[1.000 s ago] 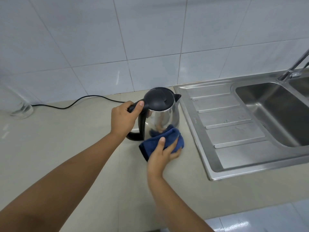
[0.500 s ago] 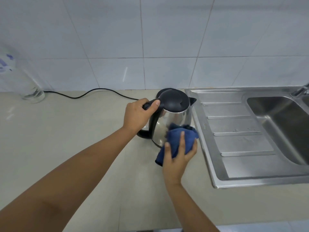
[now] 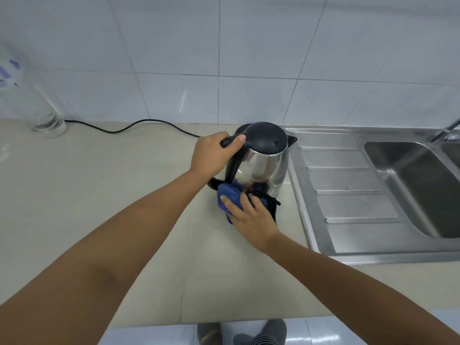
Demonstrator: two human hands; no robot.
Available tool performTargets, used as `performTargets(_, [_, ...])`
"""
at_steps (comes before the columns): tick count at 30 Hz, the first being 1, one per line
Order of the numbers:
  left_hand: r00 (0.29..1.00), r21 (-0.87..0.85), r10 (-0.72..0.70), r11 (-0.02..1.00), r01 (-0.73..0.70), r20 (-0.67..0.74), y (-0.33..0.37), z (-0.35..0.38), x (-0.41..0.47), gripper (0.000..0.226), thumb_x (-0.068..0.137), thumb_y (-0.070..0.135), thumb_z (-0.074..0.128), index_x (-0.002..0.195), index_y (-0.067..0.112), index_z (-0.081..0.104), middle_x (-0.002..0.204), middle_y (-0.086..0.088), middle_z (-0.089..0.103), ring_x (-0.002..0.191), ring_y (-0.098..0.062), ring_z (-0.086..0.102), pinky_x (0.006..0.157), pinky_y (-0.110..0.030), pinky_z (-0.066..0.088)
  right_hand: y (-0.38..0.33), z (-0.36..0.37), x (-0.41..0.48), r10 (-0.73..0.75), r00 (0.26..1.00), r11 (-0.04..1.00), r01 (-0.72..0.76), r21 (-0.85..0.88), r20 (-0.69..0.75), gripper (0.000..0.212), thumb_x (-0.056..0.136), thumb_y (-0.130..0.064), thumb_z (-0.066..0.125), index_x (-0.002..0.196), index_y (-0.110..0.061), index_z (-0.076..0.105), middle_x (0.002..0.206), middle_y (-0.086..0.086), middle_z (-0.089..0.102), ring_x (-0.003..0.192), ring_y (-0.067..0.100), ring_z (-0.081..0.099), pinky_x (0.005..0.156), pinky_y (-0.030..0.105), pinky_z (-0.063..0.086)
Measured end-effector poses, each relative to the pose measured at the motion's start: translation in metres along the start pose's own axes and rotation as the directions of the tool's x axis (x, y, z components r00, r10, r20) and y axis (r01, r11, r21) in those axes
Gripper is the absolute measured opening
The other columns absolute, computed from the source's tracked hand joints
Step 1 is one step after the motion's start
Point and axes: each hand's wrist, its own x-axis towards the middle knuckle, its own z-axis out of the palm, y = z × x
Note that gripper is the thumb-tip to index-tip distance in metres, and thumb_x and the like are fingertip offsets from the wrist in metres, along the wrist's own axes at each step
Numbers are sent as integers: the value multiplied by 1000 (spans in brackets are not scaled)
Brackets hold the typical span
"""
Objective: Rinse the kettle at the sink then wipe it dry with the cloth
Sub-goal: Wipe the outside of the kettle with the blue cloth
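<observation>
A shiny steel kettle [image 3: 266,168] with a black lid and black handle stands on the beige counter, just left of the sink's draining board. My left hand [image 3: 214,155] grips the top of its handle, thumb resting near the lid. My right hand [image 3: 251,215] presses a dark blue cloth [image 3: 229,195] against the lower front of the kettle body, beside the handle's foot. The cloth hides the kettle's bottom edge there.
The steel sink [image 3: 420,180] and ribbed draining board [image 3: 348,192] fill the right side, with a tap [image 3: 445,131] at the far right. A black power cord [image 3: 129,127] runs along the tiled wall. A clear plastic bottle [image 3: 47,118] stands at back left.
My right hand slid the cloth from the kettle's right front down and leftwards to the base near the handle. My left hand kept its grip. My head moved closer.
</observation>
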Motion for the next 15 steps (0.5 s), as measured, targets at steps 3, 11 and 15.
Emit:
performTargets(3, [1000, 21, -1, 1000, 0, 16, 0, 0, 3, 72, 79, 68, 45, 64, -1, 52, 53, -9, 45, 52, -15, 39, 54, -29, 34, -5, -5, 9, -17, 1000, 996, 19, -83, 26, 46, 87, -27, 62, 132, -24, 59, 160, 3, 25, 130, 37, 39, 106, 47, 33])
performTargets(11, [1000, 50, 9, 999, -10, 29, -1, 1, 6, 60, 80, 67, 47, 55, 12, 38, 49, 3, 34, 49, -13, 33, 51, -28, 29, 59, 28, -73, -162, 984, 985, 157, -77, -69, 43, 68, -23, 80, 110, -28, 74, 144, -8, 53, 107, 35, 62, 93, 46, 49])
performTargets(15, [1000, 39, -7, 999, 6, 19, 0, 2, 5, 66, 79, 67, 47, 60, 4, 45, 51, 0, 36, 50, -15, 33, 51, -26, 28, 42, 15, -49, -165, 984, 983, 158, -99, -64, 30, 76, -30, 77, 105, -32, 76, 139, -10, 57, 106, 31, 64, 92, 43, 49])
